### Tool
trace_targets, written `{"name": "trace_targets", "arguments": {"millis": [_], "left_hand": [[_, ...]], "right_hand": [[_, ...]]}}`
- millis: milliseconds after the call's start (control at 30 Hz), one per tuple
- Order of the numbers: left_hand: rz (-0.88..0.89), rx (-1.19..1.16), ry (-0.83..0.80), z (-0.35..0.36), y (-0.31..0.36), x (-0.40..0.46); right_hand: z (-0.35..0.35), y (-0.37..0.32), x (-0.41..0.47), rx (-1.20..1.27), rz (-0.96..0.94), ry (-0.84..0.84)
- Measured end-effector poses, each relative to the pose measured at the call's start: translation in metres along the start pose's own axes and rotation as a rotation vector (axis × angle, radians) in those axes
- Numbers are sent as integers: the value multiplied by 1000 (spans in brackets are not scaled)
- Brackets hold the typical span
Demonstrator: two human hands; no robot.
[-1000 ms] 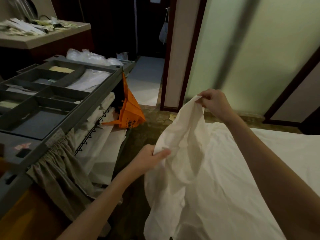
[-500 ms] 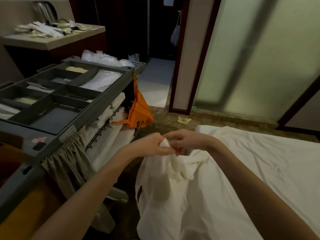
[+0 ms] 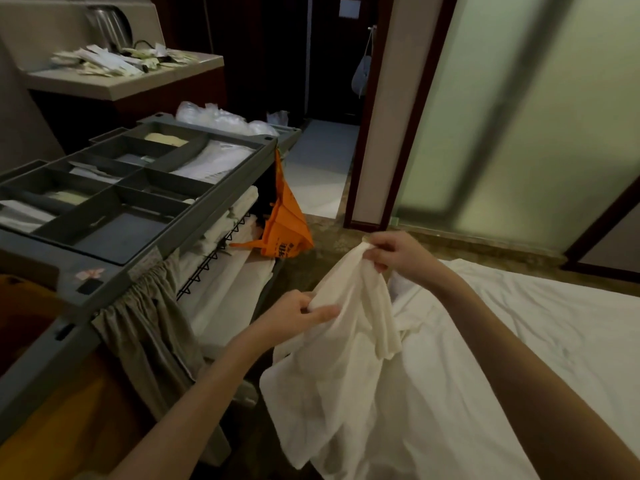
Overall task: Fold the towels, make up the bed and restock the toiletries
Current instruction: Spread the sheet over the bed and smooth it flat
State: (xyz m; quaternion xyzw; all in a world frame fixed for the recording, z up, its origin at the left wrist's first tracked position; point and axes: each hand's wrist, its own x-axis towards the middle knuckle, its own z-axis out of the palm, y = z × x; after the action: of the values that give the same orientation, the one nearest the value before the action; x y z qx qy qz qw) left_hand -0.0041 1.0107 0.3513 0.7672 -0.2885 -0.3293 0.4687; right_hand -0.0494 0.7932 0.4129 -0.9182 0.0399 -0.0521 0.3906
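Note:
A white linen piece (image 3: pixel 349 344) hangs bunched between my two hands over the corner of the bed (image 3: pixel 540 334). My right hand (image 3: pixel 394 252) pinches its top edge, held higher. My left hand (image 3: pixel 298 315) grips a fold lower and to the left. The cloth drapes down onto the white sheet that covers the bed. On the counter at the far left lie several white toiletry packets (image 3: pixel 110 60).
A grey housekeeping cart (image 3: pixel 145 244) stands at the left, its top tray split into compartments, with folded white linen (image 3: pixel 228 223) on the shelf below. An orange bag (image 3: pixel 284 230) hangs off its corner. Frosted glass panels (image 3: pixel 519 116) and a dark doorway lie ahead.
My hands met at the cloth half a second ago and have now parted again. The right hand rose with the top edge while the left dropped lower along the fabric.

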Motion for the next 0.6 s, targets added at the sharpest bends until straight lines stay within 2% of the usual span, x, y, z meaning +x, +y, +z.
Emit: {"name": "trace_targets", "arguments": {"millis": [100, 200, 300, 433, 500, 600], "left_hand": [[-25, 111, -56, -2, -1, -5], [18, 171, -48, -8, 7, -6], [82, 197, -24, -10, 24, -6], [135, 321, -54, -5, 45, 6], [135, 342, -113, -2, 47, 10], [128, 333, -132, -4, 41, 10]], "right_hand": [[-24, 14, -3, 75, 62, 156], [-36, 33, -4, 1, 125, 173], [-32, 37, -12, -90, 192, -12], [-3, 4, -24, 157, 116, -381], [14, -5, -21, 174, 49, -483], [33, -4, -18, 58, 33, -566]]}}
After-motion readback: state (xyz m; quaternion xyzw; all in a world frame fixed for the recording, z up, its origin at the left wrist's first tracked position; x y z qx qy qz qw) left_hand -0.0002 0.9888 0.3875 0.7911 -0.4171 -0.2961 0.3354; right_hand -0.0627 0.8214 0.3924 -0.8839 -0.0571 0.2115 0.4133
